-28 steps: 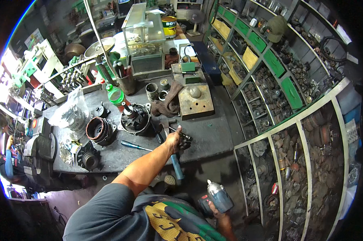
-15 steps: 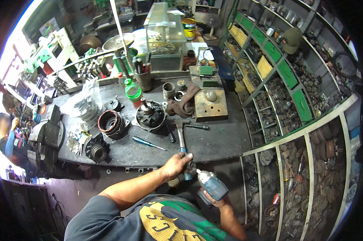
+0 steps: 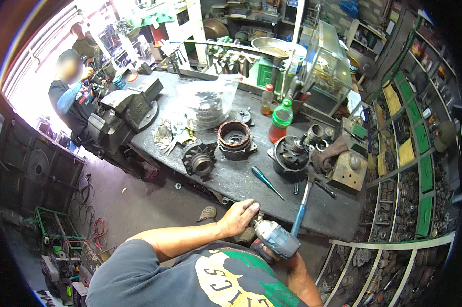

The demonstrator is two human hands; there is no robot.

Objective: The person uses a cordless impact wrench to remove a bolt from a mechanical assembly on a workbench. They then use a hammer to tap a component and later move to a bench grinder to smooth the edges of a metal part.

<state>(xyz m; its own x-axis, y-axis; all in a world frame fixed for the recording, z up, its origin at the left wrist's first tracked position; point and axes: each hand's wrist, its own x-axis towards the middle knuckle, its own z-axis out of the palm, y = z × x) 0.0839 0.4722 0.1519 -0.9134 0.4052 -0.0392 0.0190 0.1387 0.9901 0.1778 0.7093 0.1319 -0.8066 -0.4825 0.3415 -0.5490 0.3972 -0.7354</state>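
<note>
My right hand point(image 3: 294, 263) is wrapped round the handle of a grey-blue cordless impact wrench point(image 3: 278, 239), held in front of my belly with its nose pointing up and left. At that nose my left hand point(image 3: 238, 217) has its fingers closed; a small dark piece shows beside the fingertips, its kind too hidden to tell. On the bench just beyond lie a hammer point(image 3: 303, 204) with a blue grip and a blue screwdriver point(image 3: 266, 182). An alternator housing with its rotor point(image 3: 292, 154), a stator ring point(image 3: 234, 137) with copper windings and a pulley-ended housing point(image 3: 198, 159) stand behind them.
A heavy bench vise point(image 3: 126, 110) is fixed at the bench's left end. Bottles of red liquid point(image 3: 280, 122), a clear plastic bag point(image 3: 208, 105) and a metal block point(image 3: 349, 171) occupy the bench. Parts shelves point(image 3: 417, 189) line the right. Another person point(image 3: 69, 102) works at far left.
My view has swung left, so the bench appears farther right and more of the floor and the other person shows. My left hand stays close to the impact wrench's nose.
</note>
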